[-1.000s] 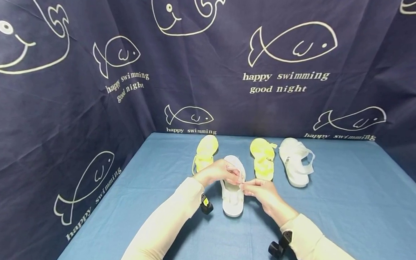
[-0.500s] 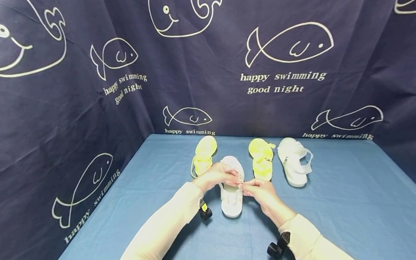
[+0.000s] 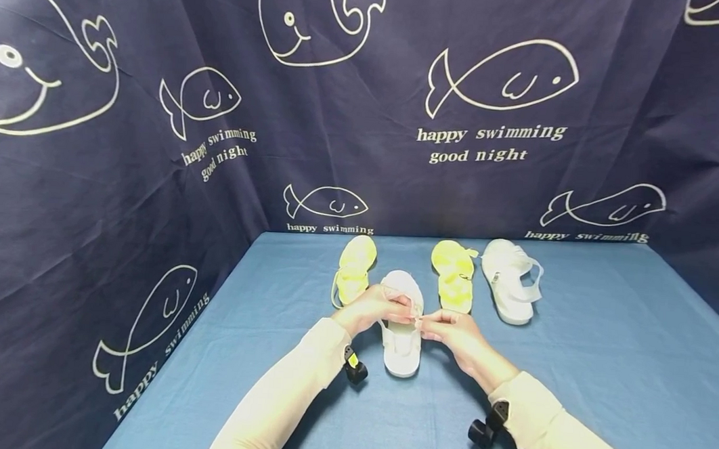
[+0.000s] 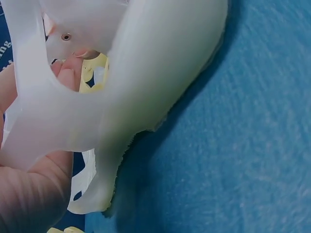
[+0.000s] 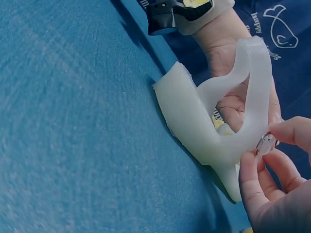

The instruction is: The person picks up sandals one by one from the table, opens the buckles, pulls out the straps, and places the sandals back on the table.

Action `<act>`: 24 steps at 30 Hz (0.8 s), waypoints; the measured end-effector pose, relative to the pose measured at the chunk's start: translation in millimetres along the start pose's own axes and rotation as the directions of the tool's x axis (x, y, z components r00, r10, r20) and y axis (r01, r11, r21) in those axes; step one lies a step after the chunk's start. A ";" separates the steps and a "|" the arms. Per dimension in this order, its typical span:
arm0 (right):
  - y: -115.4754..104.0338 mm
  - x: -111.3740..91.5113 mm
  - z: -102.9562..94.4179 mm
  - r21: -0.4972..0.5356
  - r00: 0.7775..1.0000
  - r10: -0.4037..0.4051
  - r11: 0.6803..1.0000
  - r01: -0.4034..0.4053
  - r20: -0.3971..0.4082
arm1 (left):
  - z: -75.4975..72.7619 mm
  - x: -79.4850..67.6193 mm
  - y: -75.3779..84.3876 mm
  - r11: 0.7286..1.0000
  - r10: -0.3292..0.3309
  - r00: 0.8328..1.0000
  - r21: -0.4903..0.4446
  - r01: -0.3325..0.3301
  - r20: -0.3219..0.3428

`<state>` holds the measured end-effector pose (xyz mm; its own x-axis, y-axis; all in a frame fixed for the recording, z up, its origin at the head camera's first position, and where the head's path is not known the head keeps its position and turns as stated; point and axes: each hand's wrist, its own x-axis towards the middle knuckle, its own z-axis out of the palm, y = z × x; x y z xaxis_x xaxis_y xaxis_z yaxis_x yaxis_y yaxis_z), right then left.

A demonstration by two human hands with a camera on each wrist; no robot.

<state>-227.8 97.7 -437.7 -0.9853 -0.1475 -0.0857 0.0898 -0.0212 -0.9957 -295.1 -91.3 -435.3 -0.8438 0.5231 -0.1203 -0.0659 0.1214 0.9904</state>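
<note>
A white sandal (image 3: 401, 362) lies in the middle of the table, toe away from me. At its right side both hands meet over the ankle strap. My right hand (image 3: 460, 335) pinches the strap end at a small metal buckle (image 5: 265, 144), thumb on one side and fingers on the other. From the left, my left hand (image 3: 370, 306) reaches across the sandal and grips the strap close to those fingertips. In the left wrist view the pale strap (image 4: 58, 121) partly covers the left hand (image 4: 34, 196). How strap and buckle engage is hidden by fingers.
Behind lie two yellow sandals, the left one (image 3: 356, 258) and the right one (image 3: 453, 277). Another white sandal (image 3: 510, 290) with a raised strap lies at the right. Blue cloth (image 3: 602, 373) covers the table; a dark printed curtain (image 3: 352, 129) hangs behind and at left.
</note>
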 end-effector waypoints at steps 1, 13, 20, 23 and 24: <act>0.7 0.0 -0.2 0.000 1.000 -0.003 1.000 0.003 0.008 | -0.3 -0.5 -0.2 1.000 0.005 1.000 0.007 -0.005 0.008; -1.2 1.4 -1.1 -0.016 0.999 0.014 1.000 -0.013 0.039 | -0.7 3.3 29.5 0.901 0.142 0.989 0.407 -0.150 0.050; 0.2 1.6 -0.3 -0.006 0.999 0.016 1.000 -0.016 0.042 | 3.6 9.1 38.6 0.867 0.096 0.992 0.484 -0.122 0.078; 0.9 1.2 0.0 -0.007 0.999 0.026 1.000 -0.026 0.029 | 2.7 8.9 41.2 0.867 0.067 0.994 0.488 -0.100 0.085; 0.9 1.1 0.1 -0.007 0.999 0.027 1.000 -0.027 0.026 | 2.0 8.6 41.7 0.861 0.065 0.995 0.500 -0.096 0.079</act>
<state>-228.7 97.4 -438.6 -0.9785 -0.1734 -0.1118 0.1153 -0.0103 -0.9933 -304.0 -80.0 -395.2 -0.8015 0.5949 -0.0611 0.2904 0.4765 0.8298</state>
